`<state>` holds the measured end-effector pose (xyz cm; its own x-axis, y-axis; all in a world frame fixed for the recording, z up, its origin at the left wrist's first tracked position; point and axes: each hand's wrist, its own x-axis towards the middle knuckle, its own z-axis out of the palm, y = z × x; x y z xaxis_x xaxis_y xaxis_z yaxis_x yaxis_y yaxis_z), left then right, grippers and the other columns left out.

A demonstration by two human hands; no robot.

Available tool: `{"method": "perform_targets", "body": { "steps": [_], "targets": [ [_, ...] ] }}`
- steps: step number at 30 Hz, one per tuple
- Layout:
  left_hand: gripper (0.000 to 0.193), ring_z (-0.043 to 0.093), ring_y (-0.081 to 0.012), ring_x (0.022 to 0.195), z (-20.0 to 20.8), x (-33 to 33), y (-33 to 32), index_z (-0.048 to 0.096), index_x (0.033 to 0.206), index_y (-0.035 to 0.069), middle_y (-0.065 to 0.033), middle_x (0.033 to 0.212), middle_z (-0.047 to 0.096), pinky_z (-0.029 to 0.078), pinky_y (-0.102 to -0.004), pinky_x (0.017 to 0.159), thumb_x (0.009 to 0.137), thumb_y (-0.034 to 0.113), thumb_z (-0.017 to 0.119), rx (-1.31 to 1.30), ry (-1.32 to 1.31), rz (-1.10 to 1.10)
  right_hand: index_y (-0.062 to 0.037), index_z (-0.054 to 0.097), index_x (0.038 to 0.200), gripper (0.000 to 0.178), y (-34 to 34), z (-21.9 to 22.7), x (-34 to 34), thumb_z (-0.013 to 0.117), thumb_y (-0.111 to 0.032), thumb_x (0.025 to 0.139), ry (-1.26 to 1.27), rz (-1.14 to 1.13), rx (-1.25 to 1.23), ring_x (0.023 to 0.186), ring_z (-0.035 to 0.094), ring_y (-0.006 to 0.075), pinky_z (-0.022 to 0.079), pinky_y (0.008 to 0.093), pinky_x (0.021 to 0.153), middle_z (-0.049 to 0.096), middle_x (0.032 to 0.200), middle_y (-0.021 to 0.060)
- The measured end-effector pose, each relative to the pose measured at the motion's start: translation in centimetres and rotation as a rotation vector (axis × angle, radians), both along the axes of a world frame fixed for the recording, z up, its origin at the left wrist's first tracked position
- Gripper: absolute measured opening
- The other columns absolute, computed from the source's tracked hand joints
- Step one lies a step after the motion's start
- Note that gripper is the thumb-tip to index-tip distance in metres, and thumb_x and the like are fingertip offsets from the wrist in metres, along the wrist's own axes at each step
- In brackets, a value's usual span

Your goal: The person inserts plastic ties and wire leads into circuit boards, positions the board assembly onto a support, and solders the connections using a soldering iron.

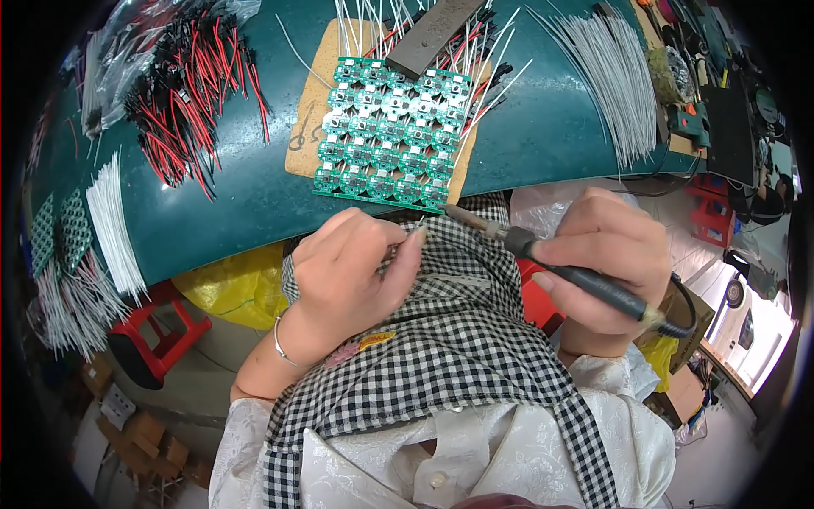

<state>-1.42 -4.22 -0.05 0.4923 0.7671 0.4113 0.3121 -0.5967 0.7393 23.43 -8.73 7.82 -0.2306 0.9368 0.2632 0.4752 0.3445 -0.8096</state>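
In my right hand (612,254) is a soldering iron (593,288) with a black handle, its tip pointing left toward the near edge of a green circuit board panel (386,144). Whether tip and panel touch, I cannot tell. My left hand (348,263) is closed in a pinch just below the same edge; a tiny thin end shows at the fingertips, too small to name. The panel carries rows of small boards and lies on a brown board (305,144). White wires (356,30) and red-and-black leads fan out from its far side, under a dark metal bar (437,36).
On the green table (254,220) lie a heap of red-and-black leads (186,97), a white wire bundle (116,225) at left and another wire bundle (610,81) at right. More circuit panels (64,229) sit far left. Red stools (157,335) stand below the table.
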Motion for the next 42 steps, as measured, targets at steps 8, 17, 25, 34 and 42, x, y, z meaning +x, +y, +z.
{"method": "perform_targets", "body": {
  "steps": [8, 17, 25, 34, 42],
  "targets": [
    [0.019, 0.051, -0.0202, 0.05, 1.5, -0.8, 1.2, 0.067, 0.084, 0.0, -0.0055, 0.061, 0.052, 0.041, -0.0308, 0.048, 0.071, -0.006, 0.078, 0.106, 0.093, -0.009, 0.0036, 0.069, 0.08, 0.026, -1.0, 0.0, 0.7, 0.078, -0.008, 0.059, 0.113, -0.194, 0.077, 0.055, 0.057, 0.0209, 0.042, 0.0317, 0.052, 0.063, 0.066, 0.0083],
    [0.018, 0.052, -0.0203, 0.052, 0.0, 0.5, 2.0, 0.068, 0.086, 0.001, -0.0059, 0.062, 0.053, 0.041, -0.0319, 0.048, 0.071, -0.004, 0.079, 0.168, -0.015, 0.028, 0.0021, 0.069, 0.083, 0.022, -0.6, -1.0, -1.2, 0.079, -0.004, 0.064, -0.011, -0.215, 0.075, 0.055, 0.059, 0.0239, 0.045, 0.0323, 0.053, 0.064, 0.068, 0.0104],
    [0.018, 0.048, -0.017, 0.05, -0.1, 0.9, 1.7, 0.071, 0.087, 0.002, -0.0038, 0.059, 0.051, 0.038, -0.0286, 0.049, 0.073, -0.007, 0.078, 0.09, 0.029, 0.031, 0.002, 0.07, 0.081, 0.022, -0.2, -1.3, -1.2, 0.079, -0.004, 0.063, -0.039, -0.189, 0.068, 0.054, 0.06, 0.0234, 0.046, 0.0318, 0.051, 0.066, 0.069, 0.01],
    [0.016, 0.053, -0.0186, 0.051, -0.2, 1.5, 1.8, 0.071, 0.087, 0.002, -0.0058, 0.061, 0.056, 0.041, -0.0299, 0.049, 0.075, -0.005, 0.079, 0.079, 0.028, 0.061, 0.0009, 0.071, 0.085, 0.024, 0.0, -0.7, -1.8, 0.079, -0.003, 0.063, -0.103, -0.117, 0.084, 0.056, 0.061, 0.0242, 0.047, 0.0325, 0.051, 0.066, 0.069, 0.0102],
    [0.018, 0.059, -0.0217, 0.058, 0.8, 0.8, 1.6, 0.066, 0.084, 0.002, -0.0062, 0.067, 0.061, 0.046, -0.0319, 0.052, 0.072, -0.005, 0.078, 0.039, 0.045, 0.065, 0.001, 0.071, 0.085, 0.023, 0.5, -0.3, -1.3, 0.079, -0.003, 0.063, -0.114, -0.086, 0.067, 0.057, 0.061, 0.0248, 0.048, 0.0329, 0.054, 0.065, 0.07, 0.0101]
  ]
}}
